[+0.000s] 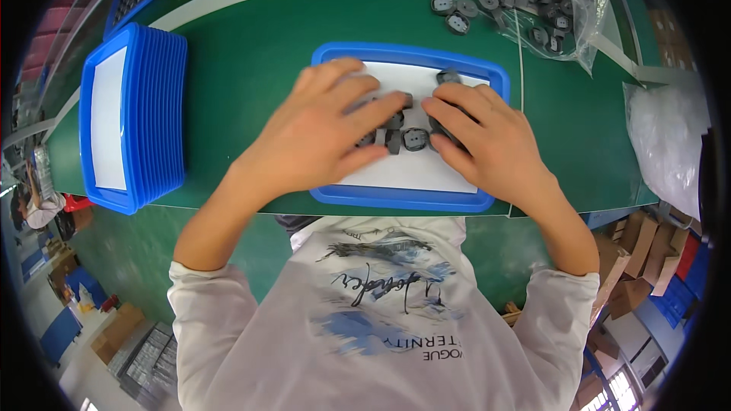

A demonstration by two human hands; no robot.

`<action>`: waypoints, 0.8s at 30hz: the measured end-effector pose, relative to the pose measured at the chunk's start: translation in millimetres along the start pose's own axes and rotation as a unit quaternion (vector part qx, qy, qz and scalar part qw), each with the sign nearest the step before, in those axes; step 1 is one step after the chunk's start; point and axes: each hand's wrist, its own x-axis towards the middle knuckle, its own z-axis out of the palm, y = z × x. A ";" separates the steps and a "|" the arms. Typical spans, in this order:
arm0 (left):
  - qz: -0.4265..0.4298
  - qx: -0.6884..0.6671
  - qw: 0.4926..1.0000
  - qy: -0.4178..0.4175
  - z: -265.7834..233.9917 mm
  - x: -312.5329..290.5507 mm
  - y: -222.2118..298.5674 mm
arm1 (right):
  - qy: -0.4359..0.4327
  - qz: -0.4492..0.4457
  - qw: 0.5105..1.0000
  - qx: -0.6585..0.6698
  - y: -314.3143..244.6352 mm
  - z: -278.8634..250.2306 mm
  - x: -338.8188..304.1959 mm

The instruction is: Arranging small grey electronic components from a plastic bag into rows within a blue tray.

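A shallow blue tray (411, 199) lined with a white sheet lies in front of me, holding several small round black plastic parts (415, 139). My left hand (312, 125) reaches over its left side. The fingers are spread, with the index fingertip and thumb beside some of the parts. At the right side, my right hand (495, 133) curls its fingers and thumb around dark parts, mostly hidden beneath it. Another black part (448, 77) lies near the far edge of the sheet, just beyond the right fingertips.
To the left stands a tall nested stack of blue trays (164, 118). A clear plastic bag (590, 30) spills similar black and grey parts (487, 0) at the far right. The table (251, 53) is green. A white translucent bag (662, 137) sits at its right end.
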 end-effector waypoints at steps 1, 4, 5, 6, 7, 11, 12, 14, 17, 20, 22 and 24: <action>-0.016 0.028 0.999 0.014 -3.0 -5.7 -6.7 | -0.003 -0.001 1.000 0.002 -2.0 -1.1 -0.6; -0.046 0.047 0.997 0.036 -0.3 -9.1 -10.0 | -0.062 -0.005 0.997 0.053 -4.6 -6.2 -0.4; -0.049 0.047 0.997 0.038 -0.8 -7.8 -9.0 | -0.089 -0.010 0.994 0.070 -7.4 -8.5 2.1; -0.054 0.049 0.997 0.038 -2.5 -7.9 -7.2 | -0.116 -0.017 0.989 0.089 -10.0 -11.4 5.2; -0.059 0.049 0.996 0.039 -2.7 -7.2 -9.3 | -0.119 -0.020 0.989 0.091 -10.7 -17.6 10.7; -0.068 0.026 0.997 0.015 -1.2 1.3 -14.4 | -0.122 0.038 0.983 0.133 -3.0 -28.5 39.9; -0.068 0.026 0.997 0.014 -1.1 2.7 -14.3 | -0.110 0.026 0.991 0.069 0.5 -25.3 48.8; -0.060 0.041 0.997 0.033 -3.8 7.3 -16.5 | -0.065 0.023 0.996 0.055 3.4 -4.6 61.7; -0.066 0.071 0.994 0.050 -10.9 2.2 -18.4 | -0.071 -0.001 0.995 -0.068 3.9 11.5 72.1; -0.082 0.089 0.991 0.053 -12.7 -10.0 -25.4 | -0.086 0.007 0.992 -0.094 1.9 18.3 66.3; -0.087 0.096 0.990 0.055 -12.5 -13.5 -26.5 | -0.094 0.058 0.989 -0.101 6.9 21.4 57.4; -0.092 0.096 0.987 0.092 -9.3 -12.4 -22.6 | -0.058 0.044 0.995 -0.071 4.6 15.6 50.7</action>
